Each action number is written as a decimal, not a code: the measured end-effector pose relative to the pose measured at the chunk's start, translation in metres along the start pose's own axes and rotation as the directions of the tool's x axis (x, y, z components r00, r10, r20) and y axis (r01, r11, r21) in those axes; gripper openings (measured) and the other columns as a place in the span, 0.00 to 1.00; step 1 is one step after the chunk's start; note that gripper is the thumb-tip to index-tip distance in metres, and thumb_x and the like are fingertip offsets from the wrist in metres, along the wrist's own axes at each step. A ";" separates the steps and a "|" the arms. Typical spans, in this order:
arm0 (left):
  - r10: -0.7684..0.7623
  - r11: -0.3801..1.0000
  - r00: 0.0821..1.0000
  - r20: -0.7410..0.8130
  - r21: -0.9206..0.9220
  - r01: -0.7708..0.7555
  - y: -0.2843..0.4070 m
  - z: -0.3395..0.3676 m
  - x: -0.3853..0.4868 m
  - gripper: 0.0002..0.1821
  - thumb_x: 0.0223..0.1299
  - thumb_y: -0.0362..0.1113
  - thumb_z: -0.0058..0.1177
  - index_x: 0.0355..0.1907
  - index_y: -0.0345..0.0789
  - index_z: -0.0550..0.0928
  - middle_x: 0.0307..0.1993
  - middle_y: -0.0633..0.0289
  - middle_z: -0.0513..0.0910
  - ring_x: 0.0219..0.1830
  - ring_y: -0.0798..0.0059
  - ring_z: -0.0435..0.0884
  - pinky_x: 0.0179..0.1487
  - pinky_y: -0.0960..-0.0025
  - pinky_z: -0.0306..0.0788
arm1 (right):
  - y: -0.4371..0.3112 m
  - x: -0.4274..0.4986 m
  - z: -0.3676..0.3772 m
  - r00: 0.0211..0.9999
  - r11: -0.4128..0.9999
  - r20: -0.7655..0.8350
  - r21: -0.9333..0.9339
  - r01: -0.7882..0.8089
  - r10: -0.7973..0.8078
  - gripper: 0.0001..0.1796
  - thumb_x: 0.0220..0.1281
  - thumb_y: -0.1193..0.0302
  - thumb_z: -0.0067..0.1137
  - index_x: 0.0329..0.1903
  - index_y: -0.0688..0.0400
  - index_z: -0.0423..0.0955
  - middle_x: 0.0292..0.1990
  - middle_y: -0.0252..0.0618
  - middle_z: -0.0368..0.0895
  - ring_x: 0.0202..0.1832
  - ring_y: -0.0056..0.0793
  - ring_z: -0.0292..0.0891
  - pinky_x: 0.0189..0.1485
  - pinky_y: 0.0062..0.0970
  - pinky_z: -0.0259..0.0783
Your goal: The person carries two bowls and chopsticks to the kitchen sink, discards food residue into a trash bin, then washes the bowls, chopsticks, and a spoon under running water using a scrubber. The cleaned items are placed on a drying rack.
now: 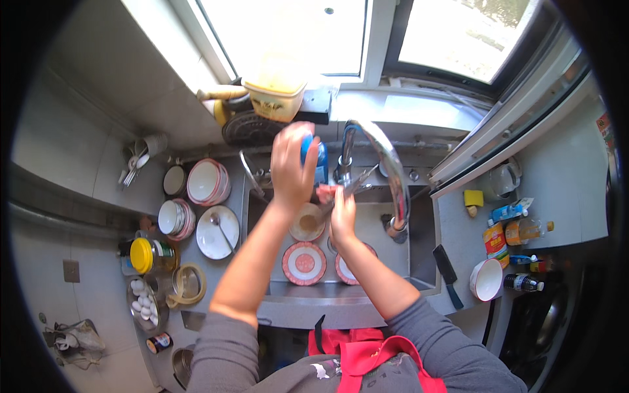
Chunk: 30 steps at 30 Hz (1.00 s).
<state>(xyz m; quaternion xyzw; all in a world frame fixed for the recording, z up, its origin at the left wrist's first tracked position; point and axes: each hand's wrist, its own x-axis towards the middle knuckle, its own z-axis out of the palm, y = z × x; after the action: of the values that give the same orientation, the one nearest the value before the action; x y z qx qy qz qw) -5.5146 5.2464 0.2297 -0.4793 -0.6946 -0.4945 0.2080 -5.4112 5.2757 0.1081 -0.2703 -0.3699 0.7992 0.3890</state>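
Note:
My left hand (294, 164) is at the top of a blue pump bottle (321, 162) behind the sink, its fingers around the blue cap; how firmly they close is blurred. Just right of the bottle, my right hand (342, 216) holds a pinkish-red cloth or sponge (326, 193), whose exact kind is unclear. Below the hands, a bowl (307, 222) sits in the steel sink (388, 265), partly covered by a blurred shape. Nearer me are a red-and-white patterned plate (304, 264) and a similar plate (345, 271) partly hidden by my right forearm.
A chrome faucet (388, 147) arches over the sink's right side. Stacked bowls (204, 182) and a white plate with a spoon (212, 240) stand on the left counter. On the right lie a cleaver (445, 267), a bowl (486, 280) and several bottles. A plastic tub (275, 100) stands behind.

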 end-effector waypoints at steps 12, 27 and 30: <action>-0.522 -0.446 0.645 0.558 -0.824 0.351 0.025 0.073 -0.278 0.35 0.71 0.56 0.28 0.73 0.38 0.46 0.74 0.63 0.46 0.75 0.66 0.43 0.74 0.69 0.41 | -0.007 -0.084 -0.071 0.869 0.374 0.494 -0.807 0.457 0.006 0.28 0.71 0.55 0.37 0.66 0.58 0.60 0.66 0.53 0.61 0.72 0.45 0.46 0.71 0.48 0.39; -0.670 -0.393 0.509 0.540 -0.840 0.374 0.113 0.056 -0.212 0.30 0.73 0.50 0.24 0.73 0.40 0.48 0.73 0.63 0.49 0.74 0.65 0.46 0.75 0.66 0.38 | -0.031 -0.066 -0.101 0.793 0.425 0.582 -0.773 0.471 0.178 0.32 0.73 0.56 0.28 0.71 0.64 0.47 0.73 0.50 0.43 0.75 0.44 0.37 0.73 0.44 0.35; -0.581 -0.351 0.615 0.533 -0.846 0.402 0.118 0.056 -0.205 0.35 0.70 0.59 0.22 0.73 0.42 0.46 0.74 0.68 0.47 0.74 0.69 0.46 0.74 0.66 0.41 | -0.028 -0.077 -0.108 0.761 0.281 0.643 -0.748 0.601 0.086 0.32 0.73 0.56 0.29 0.71 0.64 0.48 0.73 0.51 0.43 0.75 0.47 0.35 0.73 0.45 0.34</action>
<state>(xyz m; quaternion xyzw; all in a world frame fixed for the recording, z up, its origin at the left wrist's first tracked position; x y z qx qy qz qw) -5.3089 5.2080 0.1071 -0.0834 -0.2430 -0.8857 -0.3868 -5.2794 5.2656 0.0784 -0.1206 -0.8965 0.3944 0.1616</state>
